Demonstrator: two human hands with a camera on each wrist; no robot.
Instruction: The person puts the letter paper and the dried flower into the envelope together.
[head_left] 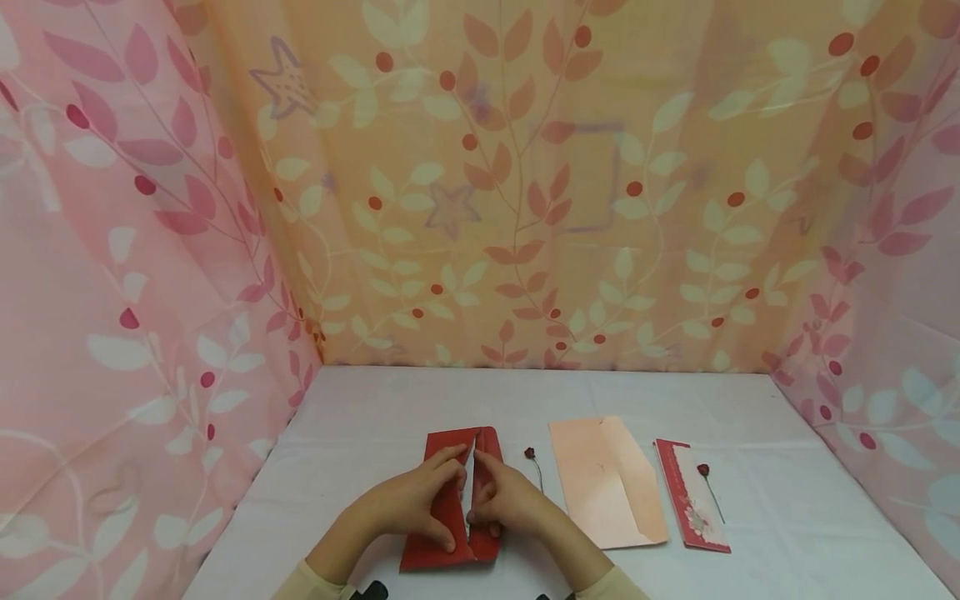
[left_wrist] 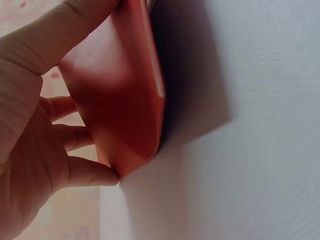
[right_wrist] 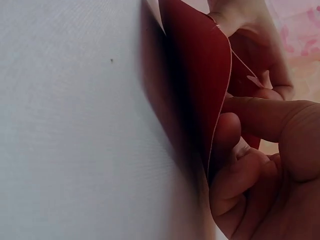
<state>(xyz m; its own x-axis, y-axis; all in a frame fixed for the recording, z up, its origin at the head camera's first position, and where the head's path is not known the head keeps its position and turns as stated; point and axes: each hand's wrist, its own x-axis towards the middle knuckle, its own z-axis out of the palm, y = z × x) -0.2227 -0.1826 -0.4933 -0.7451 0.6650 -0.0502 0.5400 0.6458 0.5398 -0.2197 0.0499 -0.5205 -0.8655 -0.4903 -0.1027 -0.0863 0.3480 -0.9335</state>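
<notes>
A red envelope (head_left: 450, 437) lies in front of both hands, a long gap running down it between body and flap (head_left: 489, 440), with a pale inside showing. My left hand (head_left: 412, 498) grips the body from the left; the left wrist view has its thumb on one face of the red paper (left_wrist: 120, 85) and fingertips at the far edge. From the right, my right hand (head_left: 517, 497) pinches the flap side with thumb and curled fingers. Close up in the right wrist view, the red paper (right_wrist: 200, 65) bows outward beside these fingers.
Just right of the right hand lies a small dark red rose (head_left: 530, 454) on a thin stem. Farther right are a peach envelope (head_left: 588, 479), a red-and-white card (head_left: 675, 479) and another rose (head_left: 703, 471) on it. Patterned curtains (head_left: 525, 167) surround the white table (head_left: 360, 400).
</notes>
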